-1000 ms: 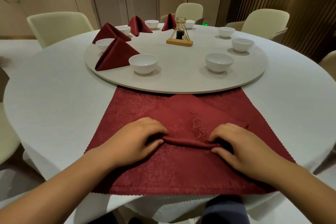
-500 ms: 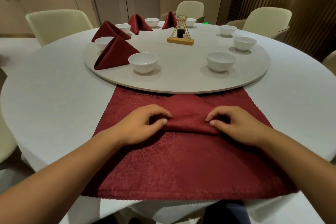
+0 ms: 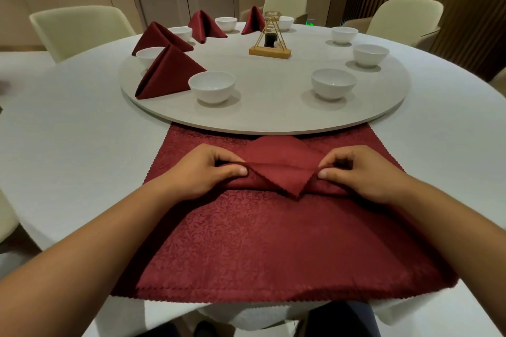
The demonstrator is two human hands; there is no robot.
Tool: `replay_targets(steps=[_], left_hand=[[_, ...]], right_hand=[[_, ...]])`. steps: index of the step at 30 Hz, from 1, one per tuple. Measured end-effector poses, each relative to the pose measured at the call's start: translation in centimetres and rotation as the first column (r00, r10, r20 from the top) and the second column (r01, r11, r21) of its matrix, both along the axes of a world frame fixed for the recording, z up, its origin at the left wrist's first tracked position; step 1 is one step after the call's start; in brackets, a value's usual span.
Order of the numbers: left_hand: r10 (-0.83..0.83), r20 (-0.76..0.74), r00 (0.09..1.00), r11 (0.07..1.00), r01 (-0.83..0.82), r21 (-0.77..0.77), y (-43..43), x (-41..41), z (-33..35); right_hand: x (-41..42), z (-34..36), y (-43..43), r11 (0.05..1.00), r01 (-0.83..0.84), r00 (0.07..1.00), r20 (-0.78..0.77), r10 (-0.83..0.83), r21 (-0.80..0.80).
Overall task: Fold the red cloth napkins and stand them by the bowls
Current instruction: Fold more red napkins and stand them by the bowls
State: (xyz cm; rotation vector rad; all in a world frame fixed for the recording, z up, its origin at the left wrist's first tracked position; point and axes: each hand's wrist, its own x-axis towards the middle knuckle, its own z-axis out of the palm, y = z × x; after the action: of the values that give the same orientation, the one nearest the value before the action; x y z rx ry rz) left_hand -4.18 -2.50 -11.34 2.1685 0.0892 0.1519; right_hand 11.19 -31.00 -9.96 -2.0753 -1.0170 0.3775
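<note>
A red cloth napkin (image 3: 273, 241) lies spread on the white table in front of me, its far part rolled into a thick band with a pointed corner (image 3: 293, 186) hanging over the roll. My left hand (image 3: 202, 172) grips the roll's left end, thumb in front and fingers curled over it. My right hand (image 3: 358, 172) grips the right end the same way. Several folded red napkins stand by white bowls on the turntable's left side, the nearest one (image 3: 169, 74) beside a bowl (image 3: 212, 86). Another bowl (image 3: 333, 82) at the right has no napkin beside it.
The round turntable (image 3: 273, 117) overlaps the napkin's far edge. A gold wire stand on a wooden base (image 3: 270, 49) sits near its middle. More white bowls (image 3: 370, 54) line its right side. Cream chairs (image 3: 79, 30) ring the table.
Both hands have rolled the napkin's folded band farther from me toward the turntable. A pointed corner now hangs over the front of the roll.
</note>
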Motion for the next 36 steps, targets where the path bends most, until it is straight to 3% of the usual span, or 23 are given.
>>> replay_targets(steps=[6,12,16,25,29,36], left_hand=[[0.125,0.039,0.991,0.986,-0.128,0.103,-0.8,1.2,0.0],[0.034,-0.037,0.999,0.985,-0.027,0.173,-0.8,0.0,-0.3],[0.031,0.005,0.999,0.983,-0.032,0.18,-0.5,-0.1,-0.8],[0.224,0.047,0.973,0.93,-0.228,0.287,-0.6,2.2,-0.9],[0.282,0.025,0.959,0.91,-0.276,0.31,-1.1,3.0,-0.3],[0.294,-0.011,0.956,0.921,-0.28,0.27,-1.9,2.7,0.5]], right_hand=[[0.8,-0.7,1.5,0.984,0.168,0.981,0.111,-0.16,-0.066],[1.3,-1.1,2.1,0.978,0.195,0.978,0.095,-0.188,-0.071],[1.0,-1.1,2.0,0.983,0.169,0.974,0.165,-0.155,-0.072],[0.1,0.0,0.3,0.995,0.02,1.0,-0.02,-0.022,-0.096],[0.4,-0.5,0.8,0.993,0.112,0.992,-0.044,-0.114,-0.047],[0.2,-0.3,1.9,0.96,0.231,0.973,0.052,-0.226,-0.155]])
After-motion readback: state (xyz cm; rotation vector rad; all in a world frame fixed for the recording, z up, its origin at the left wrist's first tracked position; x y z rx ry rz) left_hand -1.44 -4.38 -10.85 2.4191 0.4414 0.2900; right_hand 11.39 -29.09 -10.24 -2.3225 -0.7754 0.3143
